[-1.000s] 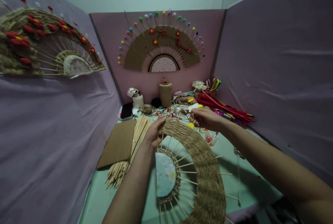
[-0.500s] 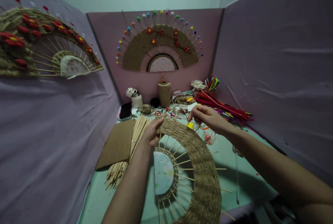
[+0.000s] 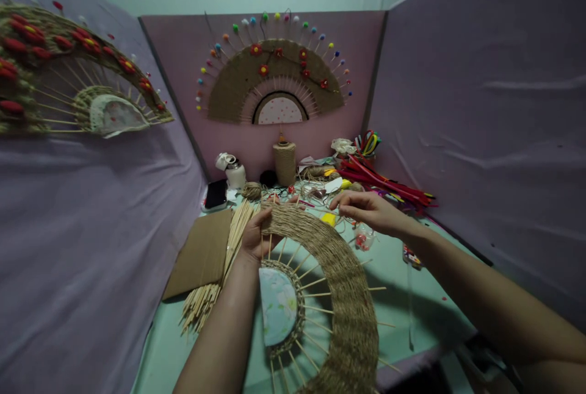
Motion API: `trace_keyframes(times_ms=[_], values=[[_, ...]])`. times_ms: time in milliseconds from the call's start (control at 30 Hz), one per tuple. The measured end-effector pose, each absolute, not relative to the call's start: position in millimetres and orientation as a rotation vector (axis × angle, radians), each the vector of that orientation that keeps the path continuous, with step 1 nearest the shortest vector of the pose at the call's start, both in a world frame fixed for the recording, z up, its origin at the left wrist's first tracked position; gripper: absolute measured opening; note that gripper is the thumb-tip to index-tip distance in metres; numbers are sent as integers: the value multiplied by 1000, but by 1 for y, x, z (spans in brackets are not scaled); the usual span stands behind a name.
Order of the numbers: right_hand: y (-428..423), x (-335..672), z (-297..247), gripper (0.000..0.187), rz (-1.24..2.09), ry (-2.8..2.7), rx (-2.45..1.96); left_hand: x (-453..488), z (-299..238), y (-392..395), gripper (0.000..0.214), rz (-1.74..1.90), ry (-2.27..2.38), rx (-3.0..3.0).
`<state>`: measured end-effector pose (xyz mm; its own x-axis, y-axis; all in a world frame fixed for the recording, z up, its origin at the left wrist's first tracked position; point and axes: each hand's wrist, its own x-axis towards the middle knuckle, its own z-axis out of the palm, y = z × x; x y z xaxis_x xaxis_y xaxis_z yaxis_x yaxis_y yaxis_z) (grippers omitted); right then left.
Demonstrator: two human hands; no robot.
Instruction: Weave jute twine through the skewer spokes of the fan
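A half-round woven jute fan with wooden spokes and a pale flowered centre lies on the green table in front of me. My left hand grips its upper left edge, fingers curled over the weave. My right hand hovers just right of the fan's top, fingers pinched on a thin strand I can barely make out. A yellow piece lies between my hands.
A bundle of bamboo sticks and a brown cardboard sheet lie left of the fan. At the back stand a twine spool, a small twine ball, a phone, a white bottle and red pipe cleaners. Finished fans hang on the cloth walls.
The view has shifted slightly, so everything sits lower left. My right hand has moved a little right and away from the fan's top edge. My left hand keeps its grip.
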<state>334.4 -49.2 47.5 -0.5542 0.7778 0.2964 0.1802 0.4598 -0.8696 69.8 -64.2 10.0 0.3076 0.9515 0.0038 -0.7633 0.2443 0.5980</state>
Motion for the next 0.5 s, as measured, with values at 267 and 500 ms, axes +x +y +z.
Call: trace_keyframes(times_ms=[267,500], values=[[-40,342,34,27,1146,-2030,-765,66,3,-62,18,1207,334,626],[-36,344,20,33,1285,-1962,-901,66,0,-62,16,1206,367,645]])
